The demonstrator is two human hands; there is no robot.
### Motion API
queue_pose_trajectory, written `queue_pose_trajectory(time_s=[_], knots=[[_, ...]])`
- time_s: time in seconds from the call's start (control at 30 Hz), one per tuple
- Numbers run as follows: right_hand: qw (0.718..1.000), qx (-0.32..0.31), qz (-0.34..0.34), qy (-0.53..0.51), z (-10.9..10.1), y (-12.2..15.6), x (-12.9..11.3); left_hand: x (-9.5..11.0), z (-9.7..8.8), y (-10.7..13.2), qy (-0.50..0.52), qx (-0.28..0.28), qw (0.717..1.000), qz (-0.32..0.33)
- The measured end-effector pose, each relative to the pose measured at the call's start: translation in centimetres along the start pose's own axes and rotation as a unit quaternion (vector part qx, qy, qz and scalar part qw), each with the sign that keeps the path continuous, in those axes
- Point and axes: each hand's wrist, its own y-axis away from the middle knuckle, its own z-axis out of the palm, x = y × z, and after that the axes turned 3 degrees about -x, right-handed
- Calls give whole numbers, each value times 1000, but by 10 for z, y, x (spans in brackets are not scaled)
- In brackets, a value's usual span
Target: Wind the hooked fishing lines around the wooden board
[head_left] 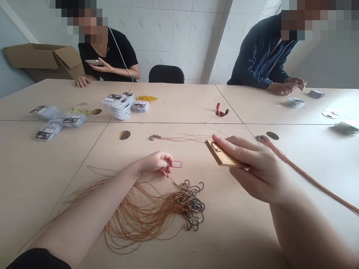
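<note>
My right hand [255,164] is closed around a small wooden block [224,157], with a fish hook [215,147] lying on its face near my fingertips. Low over the table, my left hand [158,163] is pinched on an orange fishing line [174,181] that runs down toward the hooks. A tangled pile of dark fish hooks [192,205] lies just below that hand. Their orange lines [140,216] fan out leftward, partly hidden under my left forearm. A small red-edged label [177,164] shows right beside my left fingers.
Ahead lies a thin bunch of hooked lines [179,137]; a thicker bunch [297,168] stretches along the right. Stacked plastic packs [120,104] stand at back left. Red-handled pliers [221,111] sit at a table hole. Two people sit opposite, one holding a phone [94,62].
</note>
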Motion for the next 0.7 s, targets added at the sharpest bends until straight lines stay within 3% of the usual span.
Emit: queue_pose_trajectory(time_s=[0.17,0.3,0.4,0.47,0.6,0.7], knots=[[1000,15,-3,-9,-9,2,-6,7,3,3,0,12,1000,-6],[1000,7,-4,-22,-1,1,-7,9,3,3,-11,6,1000,-6],[1000,-15,21,3,26,-2,0,8,4,2,-5,12,1000,-1],[995,-59,61,56,54,-4,11,8,5,0,9,14,1000,-5],[970,-152,67,177,107,-3,40,9,7,-2,37,11,999,-20],[958,-175,80,211,123,0,54,11,9,-2,36,21,999,-33]])
